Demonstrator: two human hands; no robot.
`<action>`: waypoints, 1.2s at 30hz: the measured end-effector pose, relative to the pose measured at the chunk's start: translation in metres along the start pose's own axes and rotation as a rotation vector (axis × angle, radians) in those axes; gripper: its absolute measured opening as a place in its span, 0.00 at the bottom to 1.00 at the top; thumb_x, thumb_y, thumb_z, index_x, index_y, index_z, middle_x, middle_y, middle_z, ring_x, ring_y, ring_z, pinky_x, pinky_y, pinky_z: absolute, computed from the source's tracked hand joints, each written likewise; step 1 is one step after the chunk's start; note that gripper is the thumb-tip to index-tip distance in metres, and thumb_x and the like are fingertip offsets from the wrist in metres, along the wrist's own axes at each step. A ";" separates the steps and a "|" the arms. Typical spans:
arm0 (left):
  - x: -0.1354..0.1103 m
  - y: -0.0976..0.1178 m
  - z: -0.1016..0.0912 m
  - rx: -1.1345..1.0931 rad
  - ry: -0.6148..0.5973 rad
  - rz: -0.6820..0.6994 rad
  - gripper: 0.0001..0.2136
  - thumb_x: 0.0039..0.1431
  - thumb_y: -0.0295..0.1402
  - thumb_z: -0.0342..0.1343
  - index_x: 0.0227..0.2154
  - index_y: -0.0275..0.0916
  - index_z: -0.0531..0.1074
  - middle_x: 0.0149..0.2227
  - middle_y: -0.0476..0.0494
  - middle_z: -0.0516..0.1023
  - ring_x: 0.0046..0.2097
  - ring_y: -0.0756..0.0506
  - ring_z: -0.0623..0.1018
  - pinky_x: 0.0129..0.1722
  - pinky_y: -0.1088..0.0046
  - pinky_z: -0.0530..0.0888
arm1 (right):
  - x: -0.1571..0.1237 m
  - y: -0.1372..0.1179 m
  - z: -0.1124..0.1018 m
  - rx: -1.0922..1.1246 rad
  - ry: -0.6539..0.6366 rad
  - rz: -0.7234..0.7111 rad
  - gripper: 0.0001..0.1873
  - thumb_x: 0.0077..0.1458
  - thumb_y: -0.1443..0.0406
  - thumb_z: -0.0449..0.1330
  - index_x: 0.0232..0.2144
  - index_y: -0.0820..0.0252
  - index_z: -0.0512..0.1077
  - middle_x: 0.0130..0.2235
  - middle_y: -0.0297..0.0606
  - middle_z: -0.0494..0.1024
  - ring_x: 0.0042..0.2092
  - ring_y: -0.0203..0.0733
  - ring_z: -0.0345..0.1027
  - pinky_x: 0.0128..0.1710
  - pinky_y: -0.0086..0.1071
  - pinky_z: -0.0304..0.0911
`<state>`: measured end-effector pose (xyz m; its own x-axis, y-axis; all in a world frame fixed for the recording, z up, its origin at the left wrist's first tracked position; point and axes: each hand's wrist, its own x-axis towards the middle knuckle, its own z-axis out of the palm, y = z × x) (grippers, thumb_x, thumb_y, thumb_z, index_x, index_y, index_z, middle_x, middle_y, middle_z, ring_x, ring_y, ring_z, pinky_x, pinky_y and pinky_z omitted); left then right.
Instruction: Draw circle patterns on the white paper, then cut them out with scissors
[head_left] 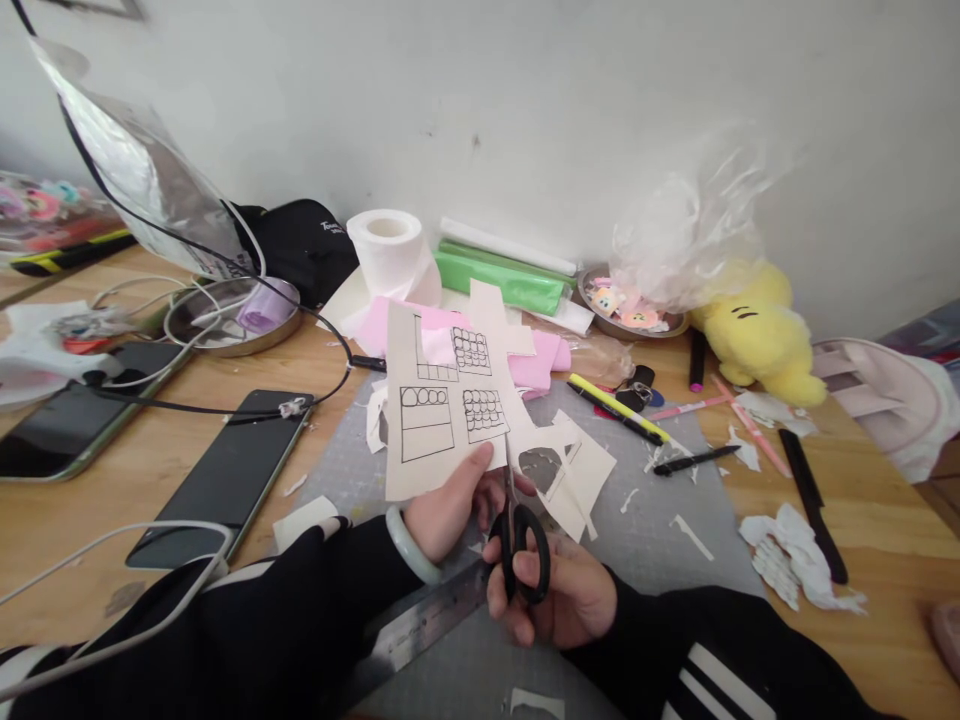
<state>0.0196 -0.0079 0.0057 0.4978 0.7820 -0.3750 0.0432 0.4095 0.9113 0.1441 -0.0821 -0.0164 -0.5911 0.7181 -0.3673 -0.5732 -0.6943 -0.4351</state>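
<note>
My left hand [450,500] pinches the lower edge of a cream sheet of paper [420,480] that carries black-ink drawings of grids and rows of circles. In my right hand [555,585] are black-handled scissors [536,560], fingers through the loops. Their blades point away from me and meet the lower right edge of the sheet. How far the blades are parted is hard to see. Just right of them, a cut paper piece with a hole [592,470] lies on the grey cutting mat [660,540]. A metal ruler [427,625] rests below my hands.
Two phones [217,480] and looping cables are at left. Behind stand a tissue roll [390,250], a green packet [502,275] and a metal bowl [637,325]. A yellow plush toy [757,325], a highlighter [619,408], a black pen [694,460] and crumpled tissue [799,555] lie right.
</note>
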 end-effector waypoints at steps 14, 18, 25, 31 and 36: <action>0.003 -0.002 0.000 -0.062 -0.034 -0.020 0.23 0.48 0.52 0.45 0.17 0.34 0.67 0.16 0.46 0.68 0.18 0.51 0.64 0.21 0.74 0.61 | 0.002 -0.006 -0.010 -0.028 -0.024 -0.008 0.30 0.42 0.41 0.57 0.31 0.63 0.66 0.17 0.30 0.69 0.17 0.30 0.60 0.13 0.23 0.56; 0.000 -0.003 0.001 -0.053 0.019 -0.033 0.21 0.47 0.50 0.47 0.18 0.34 0.69 0.17 0.45 0.69 0.19 0.51 0.64 0.22 0.73 0.61 | 0.001 -0.015 -0.014 -0.028 -0.139 0.097 0.40 0.36 0.36 0.55 0.37 0.64 0.67 0.26 0.35 0.72 0.22 0.35 0.66 0.14 0.25 0.59; -0.001 -0.002 0.003 -0.049 0.198 -0.030 0.15 0.44 0.44 0.53 0.15 0.37 0.66 0.15 0.49 0.66 0.19 0.50 0.63 0.22 0.72 0.62 | 0.000 -0.016 -0.011 -0.040 -0.050 0.018 0.36 0.39 0.39 0.56 0.37 0.64 0.69 0.25 0.32 0.70 0.19 0.29 0.60 0.16 0.25 0.52; -0.001 -0.002 0.002 -0.018 0.161 0.018 0.15 0.47 0.43 0.52 0.14 0.38 0.65 0.14 0.49 0.64 0.18 0.51 0.63 0.21 0.72 0.62 | 0.002 -0.011 -0.008 -0.027 -0.014 -0.030 0.31 0.40 0.43 0.61 0.36 0.63 0.70 0.26 0.32 0.72 0.19 0.27 0.59 0.16 0.24 0.50; -0.001 -0.004 0.002 -0.002 0.118 0.036 0.17 0.49 0.44 0.51 0.13 0.37 0.64 0.13 0.50 0.62 0.18 0.51 0.63 0.21 0.74 0.62 | 0.002 -0.011 -0.006 -0.017 0.015 -0.025 0.28 0.40 0.46 0.63 0.35 0.62 0.70 0.26 0.32 0.73 0.19 0.26 0.58 0.17 0.23 0.49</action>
<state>0.0204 -0.0111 0.0030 0.3938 0.8459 -0.3598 0.0254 0.3812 0.9241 0.1530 -0.0727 -0.0173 -0.5677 0.7362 -0.3685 -0.5783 -0.6752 -0.4580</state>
